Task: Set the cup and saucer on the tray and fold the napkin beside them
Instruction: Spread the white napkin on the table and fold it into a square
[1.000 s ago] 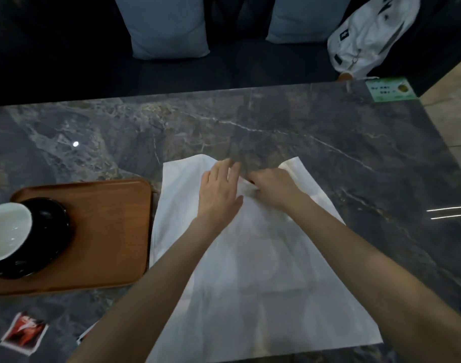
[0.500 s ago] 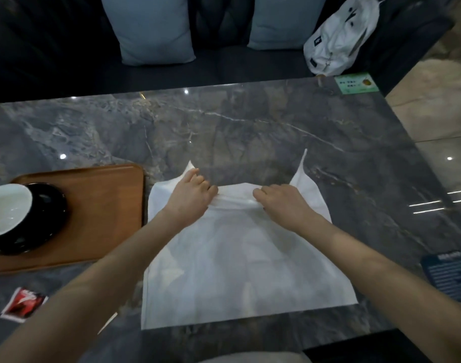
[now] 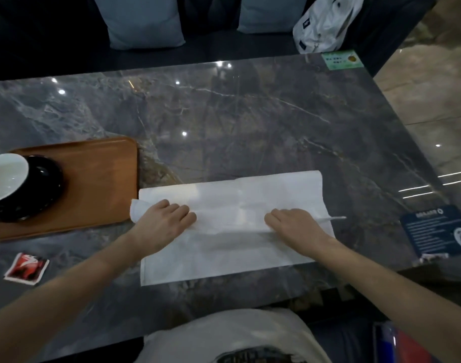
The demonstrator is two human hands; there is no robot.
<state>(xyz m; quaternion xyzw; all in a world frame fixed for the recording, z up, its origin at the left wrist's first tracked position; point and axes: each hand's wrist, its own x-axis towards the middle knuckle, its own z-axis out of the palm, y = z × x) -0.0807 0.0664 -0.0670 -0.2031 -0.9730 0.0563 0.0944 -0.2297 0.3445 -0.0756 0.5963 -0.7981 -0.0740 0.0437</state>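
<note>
A white napkin (image 3: 240, 203) lies on the dark marble table, its far half folded toward me into a wide band. My left hand (image 3: 164, 224) grips the folded-over edge near the napkin's left end. My right hand (image 3: 295, 226) grips the same edge near the right end. To the left, a wooden tray (image 3: 98, 184) carries a black saucer (image 3: 41, 184) with a white cup (image 3: 4, 176) on it, at the frame's left edge.
A red packet (image 3: 26, 268) lies near the table's front left. A dark blue card (image 3: 438, 231) sits at the right edge and a green sticker (image 3: 342, 60) at the far right corner. Cushions and a white bag (image 3: 329, 22) rest on the sofa behind.
Both hands pulled the napkin's far edge toward me, folding it over; the hands moved apart along that edge. The camera view shifted back and downward.
</note>
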